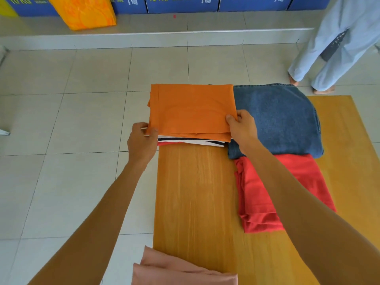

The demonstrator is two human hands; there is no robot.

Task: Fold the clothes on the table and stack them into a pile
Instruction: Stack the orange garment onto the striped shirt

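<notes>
A folded orange garment (191, 110) lies on top of a pile at the far left corner of the wooden table (197, 194). Under it show a black-and-white striped piece (193, 141) and a sliver of red cloth. My left hand (143, 140) pinches the orange garment's near left corner. My right hand (242, 126) grips its near right corner. Folded blue jeans (281, 120) sit just right of the pile. A folded red garment (259, 198) lies in front of the jeans, partly hidden by my right forearm.
A pink cloth (181, 270) lies at the table's near left edge. A person in light blue trousers (337, 44) stands on the tiled floor beyond the far right corner. Blue washer boxes (181, 4) and an orange bag (86, 11) line the back step.
</notes>
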